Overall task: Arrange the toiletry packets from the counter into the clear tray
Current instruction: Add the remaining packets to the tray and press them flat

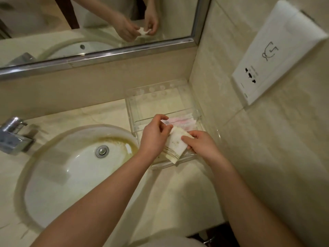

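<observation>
A clear plastic tray [140, 104] stands on the counter in the corner by the right wall. Over its front half both hands hold a white toiletry packet [175, 144] with gold stripes at its lower end. My left hand [154, 134] pinches the packet's upper left edge. My right hand [199, 142] grips its right side, thumb on top. Behind the hands, a pink and white packet [179, 121] lies inside the tray. The tray's front part is partly hidden by my hands.
A white oval sink [71, 166] with a metal drain sits left of the tray, a chrome tap [12, 134] at its far left. A mirror [89, 24] hangs on the back wall. A white socket panel [277, 52] is on the right wall.
</observation>
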Tool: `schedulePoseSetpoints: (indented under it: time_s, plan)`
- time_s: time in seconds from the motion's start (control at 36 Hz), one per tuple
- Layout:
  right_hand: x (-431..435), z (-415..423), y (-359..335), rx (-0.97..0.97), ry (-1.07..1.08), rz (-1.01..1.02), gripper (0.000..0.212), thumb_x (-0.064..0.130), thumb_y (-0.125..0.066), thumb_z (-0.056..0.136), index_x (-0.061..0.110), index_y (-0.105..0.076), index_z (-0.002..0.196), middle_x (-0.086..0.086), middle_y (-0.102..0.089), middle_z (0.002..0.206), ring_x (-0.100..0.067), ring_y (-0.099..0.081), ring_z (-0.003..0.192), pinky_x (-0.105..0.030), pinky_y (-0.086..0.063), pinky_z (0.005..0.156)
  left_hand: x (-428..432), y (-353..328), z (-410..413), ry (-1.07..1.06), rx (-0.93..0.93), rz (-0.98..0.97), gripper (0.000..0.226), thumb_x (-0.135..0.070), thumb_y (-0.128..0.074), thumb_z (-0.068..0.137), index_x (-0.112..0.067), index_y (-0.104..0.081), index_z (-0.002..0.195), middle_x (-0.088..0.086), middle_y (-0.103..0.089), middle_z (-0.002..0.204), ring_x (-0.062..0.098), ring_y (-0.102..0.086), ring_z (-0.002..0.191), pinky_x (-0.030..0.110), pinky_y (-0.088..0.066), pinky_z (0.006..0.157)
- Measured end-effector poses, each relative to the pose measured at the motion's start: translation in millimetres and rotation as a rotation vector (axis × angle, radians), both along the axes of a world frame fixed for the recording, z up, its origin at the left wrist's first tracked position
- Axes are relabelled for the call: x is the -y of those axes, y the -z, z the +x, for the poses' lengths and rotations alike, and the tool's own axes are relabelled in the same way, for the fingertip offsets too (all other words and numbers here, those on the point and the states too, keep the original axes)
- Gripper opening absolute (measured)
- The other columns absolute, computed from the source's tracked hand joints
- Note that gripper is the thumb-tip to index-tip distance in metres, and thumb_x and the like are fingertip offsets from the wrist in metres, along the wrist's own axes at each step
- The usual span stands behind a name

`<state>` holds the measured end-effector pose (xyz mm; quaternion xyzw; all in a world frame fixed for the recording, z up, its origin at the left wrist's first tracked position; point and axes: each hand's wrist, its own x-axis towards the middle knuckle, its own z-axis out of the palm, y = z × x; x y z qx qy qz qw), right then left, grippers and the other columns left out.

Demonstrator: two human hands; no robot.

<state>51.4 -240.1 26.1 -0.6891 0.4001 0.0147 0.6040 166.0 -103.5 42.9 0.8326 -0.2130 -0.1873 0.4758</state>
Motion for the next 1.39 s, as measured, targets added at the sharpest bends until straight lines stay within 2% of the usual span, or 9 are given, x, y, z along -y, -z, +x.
schedulePoseSetpoints:
  time_s: [0.17,0.36,0.53,0.64,0.78,0.89,1.03,1.22,1.39]
  plan:
    - [14,5,13,-0.084,0.38,0.204,0.025,0.013,-0.068,0.089,-0.002,-0.063,0.109,-0.003,-0.063,0.056,-0.009,-0.054,0.04,-0.018,-0.044,0.041,-21,11,-8,-0.001,0.117,0.139,0.022,-0.022,-0.05,0.094,-0.023,-0.062,0.113,-0.009,-0.063,0.09,0.005,-0.06,0.081,0.03,-0.051,0.073]
    - [12,29,11,-0.099,0.405,0.165,0.028,0.009,-0.072,0.086,0.004,-0.057,0.11,-0.014,-0.073,0.072,-0.012,-0.068,0.047,-0.023,-0.055,0.048,-52,26,-32,0.099,0.194,0.202,0.027,-0.012,-0.051,0.093,-0.015,-0.064,0.117,0.001,-0.065,0.111,0.016,-0.06,0.101,0.027,-0.046,0.084]
    - [1,20,4,-0.224,0.191,-0.537,0.041,0.032,-0.078,0.079,0.014,-0.058,0.11,-0.009,-0.07,0.097,-0.025,-0.067,0.077,-0.033,-0.054,0.066,-73,29,-44,0.126,0.28,0.25,0.03,-0.008,-0.056,0.087,-0.012,-0.064,0.116,0.006,-0.063,0.112,0.023,-0.057,0.106,0.026,-0.04,0.087]
    - [-26,17,-5,-0.142,0.042,-0.643,0.033,0.036,-0.074,0.081,0.016,-0.062,0.104,-0.005,-0.069,0.099,-0.027,-0.064,0.088,-0.033,-0.048,0.076,-95,27,-52,0.027,0.253,0.23,0.03,-0.008,-0.056,0.089,-0.013,-0.064,0.117,0.006,-0.064,0.113,0.022,-0.056,0.107,0.018,-0.035,0.084]
    - [-80,40,-13,-0.024,-0.088,-0.649,0.023,0.037,-0.072,0.082,0.022,-0.063,0.097,0.004,-0.067,0.089,-0.019,-0.057,0.08,-0.029,-0.037,0.07,-149,21,-55,-0.133,0.227,0.22,0.032,-0.011,-0.054,0.087,-0.016,-0.062,0.118,0.003,-0.063,0.115,0.021,-0.055,0.109,0.029,-0.042,0.092]
    - [-133,62,-10,0.033,-0.241,-0.578,0.021,0.037,-0.072,0.082,0.025,-0.061,0.094,0.007,-0.067,0.085,-0.025,-0.063,0.085,-0.032,-0.042,0.071,-232,20,-38,-0.485,0.189,0.202,0.027,-0.014,-0.055,0.09,-0.017,-0.062,0.116,-0.003,-0.063,0.114,0.014,-0.056,0.108,0.027,-0.044,0.092]
    - [-213,88,-2,0.09,-0.484,-0.521,0.021,0.035,-0.075,0.081,0.026,-0.062,0.094,0.012,-0.065,0.08,-0.018,-0.062,0.076,-0.031,-0.041,0.069,-356,18,24,-0.868,0.1,0.276,0.025,-0.014,-0.053,0.095,-0.007,-0.064,0.116,0.012,-0.065,0.112,0.026,-0.06,0.106,0.03,-0.043,0.089]
    - [-310,120,-1,0.089,-0.704,-0.358,0.02,0.039,-0.075,0.079,0.032,-0.062,0.093,0.014,-0.065,0.081,0.0,-0.061,0.065,-0.025,-0.041,0.06,-469,24,107,-1.012,-0.023,0.445,0.038,-0.019,-0.064,0.089,-0.007,-0.06,0.125,0.019,-0.058,0.126,0.032,-0.061,0.107,0.029,-0.044,0.083]
    - [-330,107,-5,0.042,-0.922,-0.316,0.016,0.041,-0.071,0.079,0.035,-0.062,0.092,0.014,-0.067,0.081,-0.002,-0.061,0.068,-0.026,-0.046,0.063,-488,35,130,-0.991,-0.096,0.618,0.075,-0.03,-0.074,0.08,-0.014,-0.039,0.144,0.02,-0.043,0.138,0.038,-0.048,0.123,0.042,-0.043,0.098]
